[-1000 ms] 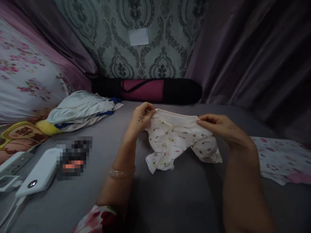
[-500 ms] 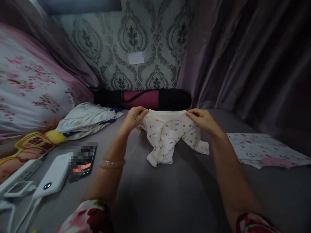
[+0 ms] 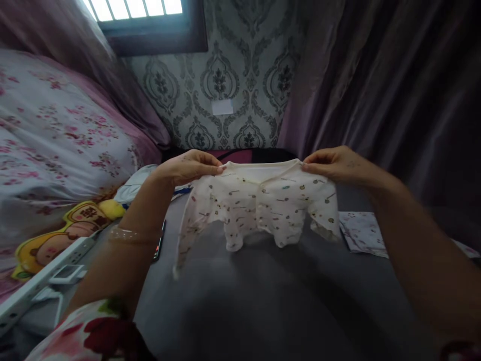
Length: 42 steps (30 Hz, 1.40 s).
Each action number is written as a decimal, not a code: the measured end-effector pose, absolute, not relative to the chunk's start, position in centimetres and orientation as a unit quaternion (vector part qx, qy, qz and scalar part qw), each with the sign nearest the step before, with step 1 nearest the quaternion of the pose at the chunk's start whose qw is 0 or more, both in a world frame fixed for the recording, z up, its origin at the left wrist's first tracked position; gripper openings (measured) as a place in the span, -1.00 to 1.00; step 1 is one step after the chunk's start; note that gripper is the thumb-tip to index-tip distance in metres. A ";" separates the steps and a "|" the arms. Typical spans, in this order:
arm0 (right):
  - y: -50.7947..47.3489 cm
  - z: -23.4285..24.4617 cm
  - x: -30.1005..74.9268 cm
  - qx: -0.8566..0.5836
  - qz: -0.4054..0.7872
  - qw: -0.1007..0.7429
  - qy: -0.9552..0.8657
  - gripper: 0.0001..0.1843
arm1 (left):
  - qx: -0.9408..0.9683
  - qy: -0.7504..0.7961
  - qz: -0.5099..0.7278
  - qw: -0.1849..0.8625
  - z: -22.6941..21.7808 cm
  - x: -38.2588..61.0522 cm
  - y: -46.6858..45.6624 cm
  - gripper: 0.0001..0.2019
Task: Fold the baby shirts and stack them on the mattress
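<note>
Nearest me, a red-and-white flower-print cloth sleeve (image 3: 84,331) on the worker's left arm; a clear, ring-shaped bracelet (image 3: 131,234) further along. By the near left corner of the grey-sheeted bed (image 3: 210,306), a long white plastic power strip (image 3: 45,281) lies slantwise, with a square white charger (image 3: 67,274) beside it. A thin dark phone (image 3: 160,245), mostly hidden by the arm.

Over the middle of the bed hangs a small white long-sleeved cloth top (image 3: 259,200), printed with tiny motifs, held up by both shoulders, shadow below. Left hand (image 3: 190,168): grip pinched closed on one shoulder beside the neckline. Right hand (image 3: 338,163): same closed pinch on the other. Neckline stretched between them; the sleeve below the left hand blurred at its tip.

Toward the bed's right edge, a flat white flower-print cloth (image 3: 363,233). Toward the left edge, a yellow cartoon-shaped cushion (image 3: 56,245); past it, a rumpled pale cloth heap (image 3: 135,185). Along the far edge, a long black-and-maroon bag (image 3: 240,156), partly hidden by the top.
</note>
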State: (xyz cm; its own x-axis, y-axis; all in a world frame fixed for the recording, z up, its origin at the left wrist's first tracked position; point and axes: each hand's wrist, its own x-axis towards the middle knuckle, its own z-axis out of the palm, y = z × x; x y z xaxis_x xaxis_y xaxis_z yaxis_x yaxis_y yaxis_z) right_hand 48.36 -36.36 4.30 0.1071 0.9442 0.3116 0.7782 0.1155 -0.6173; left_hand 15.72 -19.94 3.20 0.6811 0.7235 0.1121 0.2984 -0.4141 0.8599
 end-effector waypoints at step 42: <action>-33.3 1.7 49.8 -0.608 0.184 0.340 -0.693 -0.56 | 0.753 0.233 0.324 0.523 0.1 19.7 -18.2 -0.69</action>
